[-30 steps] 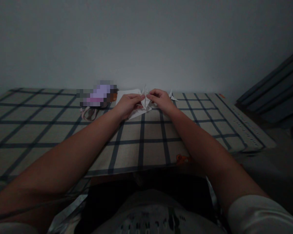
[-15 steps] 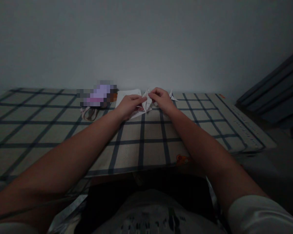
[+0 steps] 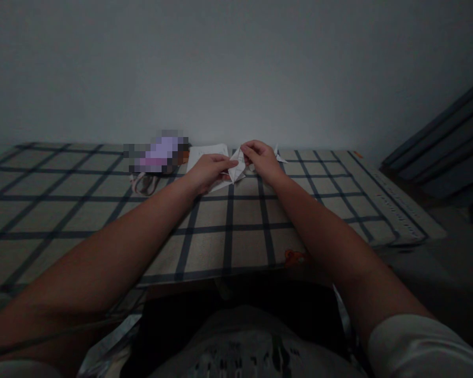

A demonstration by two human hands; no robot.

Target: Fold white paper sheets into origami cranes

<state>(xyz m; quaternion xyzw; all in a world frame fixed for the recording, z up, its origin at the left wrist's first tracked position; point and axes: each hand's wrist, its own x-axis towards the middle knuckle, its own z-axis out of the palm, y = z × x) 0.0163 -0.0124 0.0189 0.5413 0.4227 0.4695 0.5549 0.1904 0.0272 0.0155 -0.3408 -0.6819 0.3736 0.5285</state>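
Between my hands is a piece of folded white paper (image 3: 237,167), a narrow diamond with creases down its face. My left hand (image 3: 209,170) pinches its left side, thumb on the front. At its upper right, my right hand (image 3: 260,156) grips the top corner between thumb and fingers. Under and behind my left hand lie white paper sheets (image 3: 207,151). Just past my right hand a folded paper crane (image 3: 279,155) stands on the cloth, partly hidden by that hand.
A checked tablecloth (image 3: 244,247) covers the table, which meets a plain wall (image 3: 236,73). To the left lies a blurred purple item (image 3: 161,152) with a pale strap (image 3: 144,184). An orange bear print (image 3: 295,257) marks the front edge.
The folded paper has tilted slightly, its top corner now pulled right, under my right fingers. My right hand has shifted a little; my left hand stays nearly still.
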